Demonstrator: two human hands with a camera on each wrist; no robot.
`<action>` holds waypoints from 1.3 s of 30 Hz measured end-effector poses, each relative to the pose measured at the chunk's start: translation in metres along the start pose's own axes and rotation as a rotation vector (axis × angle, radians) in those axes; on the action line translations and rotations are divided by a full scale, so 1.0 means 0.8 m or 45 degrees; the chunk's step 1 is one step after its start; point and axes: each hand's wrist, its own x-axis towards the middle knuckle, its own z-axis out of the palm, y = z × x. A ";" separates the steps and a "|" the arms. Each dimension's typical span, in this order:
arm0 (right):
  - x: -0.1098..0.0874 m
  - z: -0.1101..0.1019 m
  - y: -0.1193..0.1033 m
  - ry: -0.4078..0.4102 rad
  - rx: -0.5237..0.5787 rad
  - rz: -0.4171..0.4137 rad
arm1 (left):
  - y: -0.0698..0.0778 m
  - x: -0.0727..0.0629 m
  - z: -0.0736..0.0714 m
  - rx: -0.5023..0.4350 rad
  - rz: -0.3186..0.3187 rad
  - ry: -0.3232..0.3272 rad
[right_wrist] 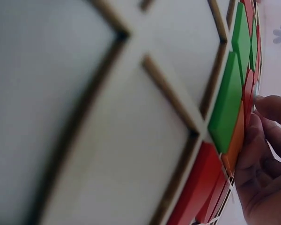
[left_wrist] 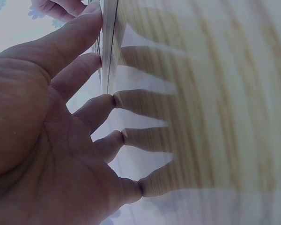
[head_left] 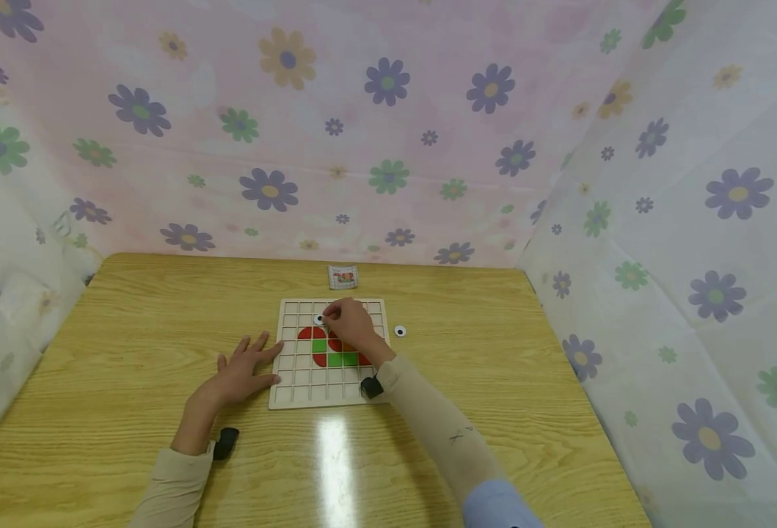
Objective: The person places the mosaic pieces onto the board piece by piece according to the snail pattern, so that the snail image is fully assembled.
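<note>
A pale wooden grid board (head_left: 296, 396) lies on the table, with red (head_left: 312, 334), green (head_left: 334, 359) and orange (right_wrist: 233, 145) tiles set in its squares. My right hand (head_left: 351, 325) reaches over the upper part of the board and hides some tiles. Its thumb and forefinger pinch a round white eye piece (head_left: 318, 320) with a black centre, just above the red tile on the left. Spread out flat, my left hand (head_left: 239, 372) rests on the table; its thumb and forefinger touch the board's left edge.
Right of the board lies a second eye piece (head_left: 400, 331). Behind the board is a small picture card (head_left: 343, 277). The wooden table (head_left: 494, 411) is bordered by flower-patterned sheets (head_left: 322, 147) at the back and sides.
</note>
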 end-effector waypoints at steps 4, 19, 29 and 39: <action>-0.007 -0.003 0.000 0.014 0.069 -0.059 | -0.001 -0.001 0.000 0.000 -0.008 -0.015; -0.052 -0.063 0.038 0.207 0.291 -0.200 | -0.008 0.000 0.000 0.008 0.007 -0.006; -0.082 -0.101 0.083 0.359 0.191 0.026 | -0.002 -0.001 0.000 -0.002 0.005 -0.001; -0.096 -0.102 0.105 0.239 0.097 0.241 | -0.004 -0.002 -0.001 -0.042 0.037 0.009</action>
